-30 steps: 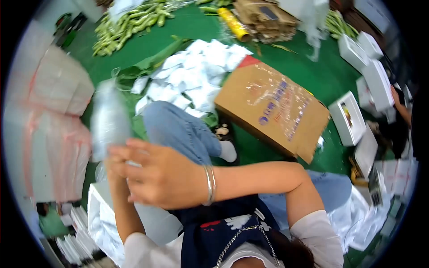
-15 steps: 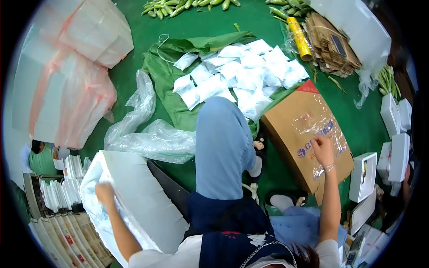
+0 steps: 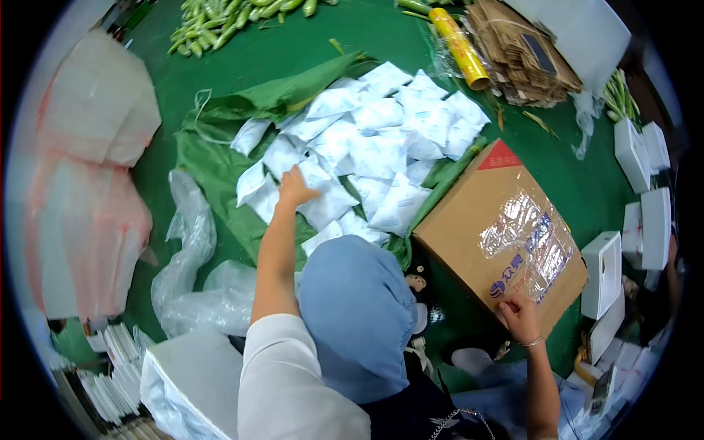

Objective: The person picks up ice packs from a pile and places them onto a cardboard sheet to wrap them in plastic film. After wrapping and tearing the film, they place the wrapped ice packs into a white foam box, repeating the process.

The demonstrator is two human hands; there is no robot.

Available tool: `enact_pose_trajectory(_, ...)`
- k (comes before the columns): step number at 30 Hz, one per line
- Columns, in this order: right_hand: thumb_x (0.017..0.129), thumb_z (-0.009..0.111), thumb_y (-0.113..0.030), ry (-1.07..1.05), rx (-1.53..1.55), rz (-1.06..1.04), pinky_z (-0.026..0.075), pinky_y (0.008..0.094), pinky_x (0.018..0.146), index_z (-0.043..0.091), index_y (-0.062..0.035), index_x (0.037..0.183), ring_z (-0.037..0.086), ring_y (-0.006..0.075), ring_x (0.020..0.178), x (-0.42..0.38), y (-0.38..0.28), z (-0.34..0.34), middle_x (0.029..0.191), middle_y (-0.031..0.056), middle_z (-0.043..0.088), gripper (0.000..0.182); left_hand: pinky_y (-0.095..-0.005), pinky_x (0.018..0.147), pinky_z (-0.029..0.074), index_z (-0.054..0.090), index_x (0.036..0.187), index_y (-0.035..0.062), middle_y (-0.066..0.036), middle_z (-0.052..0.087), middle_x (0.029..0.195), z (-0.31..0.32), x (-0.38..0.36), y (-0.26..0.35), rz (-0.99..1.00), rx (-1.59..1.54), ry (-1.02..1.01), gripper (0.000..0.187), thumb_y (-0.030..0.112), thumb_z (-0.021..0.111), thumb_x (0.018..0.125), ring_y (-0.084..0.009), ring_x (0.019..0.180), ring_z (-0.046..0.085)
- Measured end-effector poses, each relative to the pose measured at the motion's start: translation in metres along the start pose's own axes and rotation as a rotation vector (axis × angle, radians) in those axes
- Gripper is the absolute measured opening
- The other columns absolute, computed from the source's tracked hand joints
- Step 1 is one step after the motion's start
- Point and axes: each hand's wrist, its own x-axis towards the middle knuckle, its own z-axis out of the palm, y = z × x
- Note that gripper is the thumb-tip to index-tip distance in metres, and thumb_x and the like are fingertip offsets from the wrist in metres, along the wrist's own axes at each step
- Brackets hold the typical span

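Note:
My left hand (image 3: 297,189) reaches forward with its fingers apart, over the left side of a heap of white pillow-shaped packs (image 3: 378,150). Its fingertips are right at one of those packs. Under the heap spreads a green woven sack (image 3: 220,158). On the right, my right hand (image 3: 521,319) hangs with fingers curled closed by the near edge of a brown cardboard box (image 3: 469,227), and nothing shows in it. Clear tape and blue print cover part of that box. At the lower left stands a white foam box (image 3: 198,374) with a plastic liner.
Clear plastic film (image 3: 191,257) lies left of the sack. Wrapped white foam boxes (image 3: 95,110) stack up at the far left. Green vegetables (image 3: 220,22), a yellow roll (image 3: 460,48) and flattened cardboard (image 3: 521,55) lie at the back. White foam boxes (image 3: 603,271) line the right side.
My left hand has moved from inside the foam box forward to the white packs. My right hand has drawn back toward the cardboard box's near edge. The view has shifted.

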Motion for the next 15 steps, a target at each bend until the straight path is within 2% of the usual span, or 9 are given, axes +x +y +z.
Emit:
enact_pose_trajectory(2, 0.085, 0.064, -0.011, 0.011, 0.05, 0.062, 0.049, 0.0299, 0.064, 0.064, 0.0031, 0.09, 0.065, 0.0197, 0.073, 0.002, -0.001, -0.001, 0.079, 0.0148, 0.064, 0.015, -0.0463, 0.103, 0.037, 0.029, 0.142, 0.0009, -0.026, 0.039, 0.141, -0.009, 0.007, -0.006, -0.025, -0.081, -0.047, 0.111, 0.051, 0.079, 0.057, -0.0381, 0.129, 0.041)
enact_pose_trajectory(4, 0.085, 0.065, -0.012, 0.029, 0.15, 0.052, 0.051, 0.0298, 0.066, 0.064, 0.003, 0.094, 0.066, 0.0193, 0.076, 0.008, -0.012, -0.001, 0.084, 0.0155, 0.066, 0.017, -0.041, 0.1, 0.041, 0.035, 0.137, -0.0017, -0.021, 0.05, 0.132, -0.015, 0.012, -0.009, 0.042, -0.369, -0.226, 0.093, 0.045, 0.073, 0.066, -0.0326, 0.121, 0.049)
enact_pose_trajectory(6, 0.086, 0.065, -0.014, -0.014, 0.201, -0.051, 0.053, 0.0302, 0.072, 0.064, 0.0026, 0.1, 0.067, 0.0215, 0.081, 0.016, -0.061, -0.008, 0.095, 0.0154, 0.068, 0.022, -0.0415, 0.099, 0.042, 0.04, 0.133, -0.0032, -0.016, 0.053, 0.127, -0.051, -0.012, 0.017, 0.023, -0.743, -0.467, 0.073, 0.036, 0.064, 0.075, -0.028, 0.118, 0.052)
enact_pose_trajectory(8, 0.085, 0.067, -0.026, 0.009, 0.186, -0.233, 0.047, 0.0376, 0.092, 0.053, -0.0012, 0.123, 0.06, 0.0293, 0.108, 0.026, -0.095, -0.006, 0.114, 0.0188, 0.062, 0.047, -0.0413, 0.098, 0.043, 0.044, 0.131, -0.0029, -0.013, 0.053, 0.126, -0.076, -0.06, 0.071, -0.112, -1.47, -0.547, 0.058, 0.025, 0.056, 0.081, -0.0253, 0.116, 0.053)
enact_pose_trajectory(9, 0.085, 0.067, -0.033, 0.009, 0.224, -0.323, 0.042, 0.0387, 0.098, 0.044, -0.0024, 0.132, 0.053, 0.0307, 0.118, 0.036, -0.109, 0.0, 0.126, 0.0218, 0.054, 0.06, -0.0403, 0.099, 0.042, 0.045, 0.13, -0.002, -0.013, 0.053, 0.126, -0.094, -0.069, 0.1, 0.143, -1.419, -0.548, 0.054, 0.022, 0.054, 0.082, -0.0247, 0.116, 0.053)
enact_pose_trajectory(10, 0.082, 0.073, -0.033, -0.026, 0.387, -0.291, 0.037, 0.0392, 0.104, 0.035, -0.0021, 0.139, 0.047, 0.0293, 0.126, 0.045, -0.128, 0.002, 0.134, 0.02, 0.046, 0.075, -0.0393, 0.099, 0.042, 0.045, 0.13, -0.0012, -0.012, 0.053, 0.126, -0.109, -0.081, 0.124, 0.39, -1.368, -0.543, 0.05, 0.018, 0.052, 0.084, -0.0241, 0.115, 0.053)
enact_pose_trajectory(12, 0.075, 0.078, -0.04, 0.177, 0.376, -0.478, 0.033, 0.042, 0.108, 0.013, -0.0012, 0.147, 0.033, 0.0344, 0.134, 0.071, -0.146, 0.009, 0.144, 0.0256, 0.029, 0.105, -0.0375, 0.098, 0.043, 0.039, 0.134, -0.0009, -0.013, 0.053, 0.126, -0.139, -0.1, 0.2, 0.656, -1.263, -0.724, 0.053, 0.012, 0.051, 0.085, -0.0232, 0.115, 0.053)
enact_pose_trajectory(14, 0.069, 0.082, -0.038, 0.276, 0.5, -0.508, 0.034, 0.042, 0.107, 0.013, 0.0002, 0.146, 0.034, 0.0338, 0.133, 0.086, -0.147, 0.002, 0.143, 0.0247, 0.03, 0.11, -0.0362, 0.096, 0.044, 0.035, 0.137, -0.0015, -0.011, 0.052, 0.126, -0.143, -0.118, 0.275, 0.746, -0.903, -0.857, 0.053, 0.019, 0.051, 0.091, -0.0208, 0.113, 0.054)
enact_pose_trajectory(15, 0.066, 0.084, -0.035, 0.489, 0.53, -0.432, 0.035, 0.0418, 0.105, 0.016, 0.0006, 0.145, 0.037, 0.0328, 0.13, 0.088, -0.14, -0.005, 0.139, 0.0232, 0.034, 0.11, -0.0352, 0.094, 0.045, 0.039, 0.134, -0.0021, -0.011, 0.054, 0.123, -0.139, -0.147, 0.31, 0.626, -0.948, -0.86, 0.051, 0.025, 0.052, 0.093, -0.019, 0.11, 0.055)
